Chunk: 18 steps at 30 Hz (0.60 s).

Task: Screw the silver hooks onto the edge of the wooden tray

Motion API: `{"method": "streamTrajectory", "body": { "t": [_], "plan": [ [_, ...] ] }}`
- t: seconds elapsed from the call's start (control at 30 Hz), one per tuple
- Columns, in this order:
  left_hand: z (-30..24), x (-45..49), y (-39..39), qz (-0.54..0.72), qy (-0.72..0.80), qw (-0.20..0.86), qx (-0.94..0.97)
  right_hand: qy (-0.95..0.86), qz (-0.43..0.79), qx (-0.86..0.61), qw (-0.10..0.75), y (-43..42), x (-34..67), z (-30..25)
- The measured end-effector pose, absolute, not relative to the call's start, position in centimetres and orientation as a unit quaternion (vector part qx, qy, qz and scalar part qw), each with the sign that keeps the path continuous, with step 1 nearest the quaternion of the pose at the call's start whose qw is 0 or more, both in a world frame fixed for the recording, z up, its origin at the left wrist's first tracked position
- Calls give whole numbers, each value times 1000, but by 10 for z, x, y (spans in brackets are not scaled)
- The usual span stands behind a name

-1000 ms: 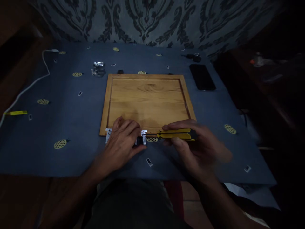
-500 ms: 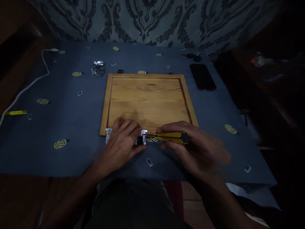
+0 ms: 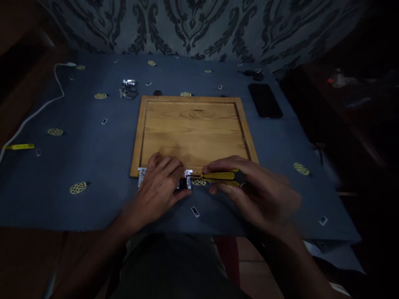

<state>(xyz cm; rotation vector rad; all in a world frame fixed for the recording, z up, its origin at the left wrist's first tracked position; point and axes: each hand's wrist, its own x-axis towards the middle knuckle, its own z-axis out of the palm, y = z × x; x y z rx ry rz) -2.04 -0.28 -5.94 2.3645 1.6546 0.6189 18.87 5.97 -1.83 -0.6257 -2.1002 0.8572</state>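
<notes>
A wooden panel [image 3: 193, 124] with a raised frame lies flat on the cloth-covered table. At its near edge, a metal hinge [image 3: 188, 179] shows beside my left hand [image 3: 163, 176], whose bent fingers and thumb close around it; part of it is hidden. A second metal hinge [image 3: 141, 175] sits at the panel's near left corner, partly behind the same hand. My right hand [image 3: 258, 189] grips a yellow and black screwdriver [image 3: 220, 177], held nearly level. The tool's shaft points left and its tip meets the right-hand hinge.
More metal hinges [image 3: 129, 89] lie beyond the panel's far left corner. A black phone [image 3: 264, 100] is on the right, with a dark key-like item [image 3: 254, 74] behind it. On the left run a white cable [image 3: 40, 110] and a yellow strip [image 3: 20, 146]. Patterned fabric [image 3: 187, 25] borders the back.
My right hand and the screwdriver have shifted very slightly left, and the handle looks turned a little. The left hand, hinges and panel stay in place.
</notes>
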Motion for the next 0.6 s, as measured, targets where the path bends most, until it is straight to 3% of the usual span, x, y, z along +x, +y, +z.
{"method": "streamTrajectory", "body": {
  "t": [0.3,0.6],
  "plan": [
    [-61,-20,-3,212,560,89,796,-795,311,-259,452,59,184,-32],
    [-60,-20,-3,202,564,94,795,-791,326,-262,446,56,184,-26]
  ]
}}
